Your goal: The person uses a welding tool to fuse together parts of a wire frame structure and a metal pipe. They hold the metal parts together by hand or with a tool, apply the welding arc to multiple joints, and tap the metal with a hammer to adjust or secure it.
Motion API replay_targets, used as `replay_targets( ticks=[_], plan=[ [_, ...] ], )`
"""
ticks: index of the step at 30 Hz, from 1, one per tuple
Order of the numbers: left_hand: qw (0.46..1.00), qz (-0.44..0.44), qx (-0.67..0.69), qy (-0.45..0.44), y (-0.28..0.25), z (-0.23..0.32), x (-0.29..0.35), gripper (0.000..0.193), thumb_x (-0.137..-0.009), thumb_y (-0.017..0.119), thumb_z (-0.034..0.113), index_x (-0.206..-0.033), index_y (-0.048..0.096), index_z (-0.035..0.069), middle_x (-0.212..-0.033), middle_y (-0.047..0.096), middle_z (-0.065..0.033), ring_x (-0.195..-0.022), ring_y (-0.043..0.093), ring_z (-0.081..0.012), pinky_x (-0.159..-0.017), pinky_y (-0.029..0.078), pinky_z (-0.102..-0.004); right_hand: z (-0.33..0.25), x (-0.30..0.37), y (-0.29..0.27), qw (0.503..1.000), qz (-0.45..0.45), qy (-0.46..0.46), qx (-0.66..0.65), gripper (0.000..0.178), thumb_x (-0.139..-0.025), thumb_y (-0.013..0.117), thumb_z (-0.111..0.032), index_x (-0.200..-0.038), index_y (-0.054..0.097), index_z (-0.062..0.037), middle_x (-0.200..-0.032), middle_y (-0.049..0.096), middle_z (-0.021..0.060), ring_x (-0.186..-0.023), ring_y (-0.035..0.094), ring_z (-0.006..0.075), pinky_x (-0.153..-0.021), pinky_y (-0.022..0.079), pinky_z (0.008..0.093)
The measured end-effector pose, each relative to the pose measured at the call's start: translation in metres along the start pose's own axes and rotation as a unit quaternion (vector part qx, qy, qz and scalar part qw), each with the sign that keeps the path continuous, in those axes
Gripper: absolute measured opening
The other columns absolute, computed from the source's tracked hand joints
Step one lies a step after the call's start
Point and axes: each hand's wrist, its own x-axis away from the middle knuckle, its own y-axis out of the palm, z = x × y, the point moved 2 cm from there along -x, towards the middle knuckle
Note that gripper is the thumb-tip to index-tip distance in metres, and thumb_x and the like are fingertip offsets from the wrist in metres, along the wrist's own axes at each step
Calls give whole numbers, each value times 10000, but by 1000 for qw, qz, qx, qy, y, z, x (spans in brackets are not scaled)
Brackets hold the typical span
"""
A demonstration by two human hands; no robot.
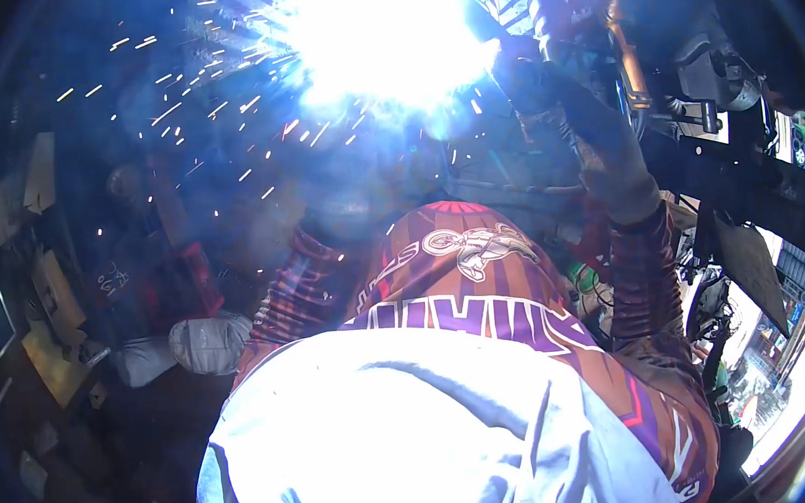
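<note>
A pale, overexposed cloth (pixel 417 439) lies nearest the camera, filling the view at 6 o'clock, with the brown-and-purple printed shirt (pixel 471 284) just above it. Both sleeves run upward from there.

At 12 o'clock a white-hot glare (pixel 395 35) blots out everything behind it, and sparks (pixel 216 105) fly from it toward 10 and 11 o'clock. Judging by that light and spray, an arc-welding or similar hot-work pass is in hand, with the arc burning. The next move would call for a steady right hand, the same small gap held at the hot spot, and no jerk sideways.

The right hand (pixel 529 81), dark-gloved, is near 1 o'clock, at the right edge of the glare. The piece being worked must lie inside the glare, toward 10 o'clock from this grip, though its outline cannot be seen. Whether the fingers pinch a tool I cannot tell; glove and glare run together. A coiled, spring-like part (pixel 532 0) stands just above the hand.

The left sleeve (pixel 292 289) sits near 9 o'clock, pointing up into haze; I cannot make out that hand's grip either. An orange bar (pixel 630 54) shows at 2 o'clock.
</note>
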Motion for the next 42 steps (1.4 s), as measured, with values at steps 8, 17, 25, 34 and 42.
replay_targets(
  ticks=[8, 17, 25, 34, 42],
  plan=[
    [1000, 7, -3, 3, -1, 3, 1, 188, -906, 703, 92, -1055, 651, -9, -904, 682, -73, -740, 684, -164, -692, 575, -307, 5, 1, -1, 999, -9, 49, -15, 574, -922, 552, 33, -1478, 412, 30, -1447, 521, 153, -1335, 504, 246, -1131, 389, 365],
    [1000, -6, 4, -10, 1, 0, 3, 176, -910, 697, 92, -1048, 652, -8, -895, 683, -75, -740, 682, -164, -694, 573, -307, 11, 10, -10, 999, 15, 15, -44, 701, -867, 708, -121, -1474, 398, 47, -1336, 570, 157, -1192, 588, 227, -957, 511, 361],
    [1000, 16, 5, 10, -2, -3, -8, 166, -913, 691, 92, -1041, 653, -8, -887, 684, -77, -739, 680, -163, -695, 571, -308, -22, -9, 0, 998, -44, 28, 46, 904, -767, 849, -198, -1497, 361, 16, -1465, 495, 197, -1340, 517, 293, -1091, 447, 374],
    [1000, 10, 11, -7, 1, -2, -6, 156, -917, 685, 91, -1034, 654, -7, -879, 685, -79, -738, 677, -163, -696, 568, -309, 4, -5, 1, 991, -25, 99, -89, 702, -884, 720, -102, -1498, 389, -26, -1440, 520, 194, -1335, 522, 298, -1089, 454, 364],
    [1000, 17, 15, -20, 2, -1, -7, 146, -920, 679, 91, -1027, 655, -7, -871, 686, -80, -738, 675, -163, -697, 566, -310, 0, -8, -3, 988, -1, -78, 136, 470, -841, 572, 93, -1279, 630, -67, -1434, 548, 145, -1308, 547, 305, -1038, 490, 374]
  ],
)
